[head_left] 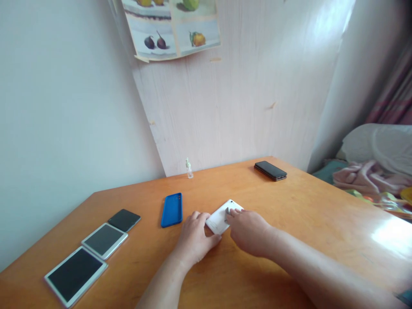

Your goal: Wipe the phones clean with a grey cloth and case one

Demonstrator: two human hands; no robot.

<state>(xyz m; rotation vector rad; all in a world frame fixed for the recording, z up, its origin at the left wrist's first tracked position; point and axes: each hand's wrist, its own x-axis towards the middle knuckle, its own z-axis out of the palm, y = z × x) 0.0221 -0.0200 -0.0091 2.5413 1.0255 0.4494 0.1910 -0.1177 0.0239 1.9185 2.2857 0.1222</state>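
Note:
A white phone (220, 217) lies back up on the wooden table, its camera corner pointing away from me. My left hand (195, 235) grips its left end, with the fingers on the far edge and the thumb at the near edge. My right hand (249, 229) presses bent fingers onto the right half of the phone's back. Under those fingertips a small grey piece (228, 210) sticks out; most of it is hidden, and its kind is unclear. Just left of the phone and beyond my left hand rests a blue phone case (172, 210), its inside facing up.
Two white-framed tablets (76, 274) and a black device (124, 219) lie in a row at the left. A small clear pump bottle (189, 168) stands by the back wall. Stacked dark phones (270, 170) are at the back right. Bedding (363, 178) lies beyond the table's right edge.

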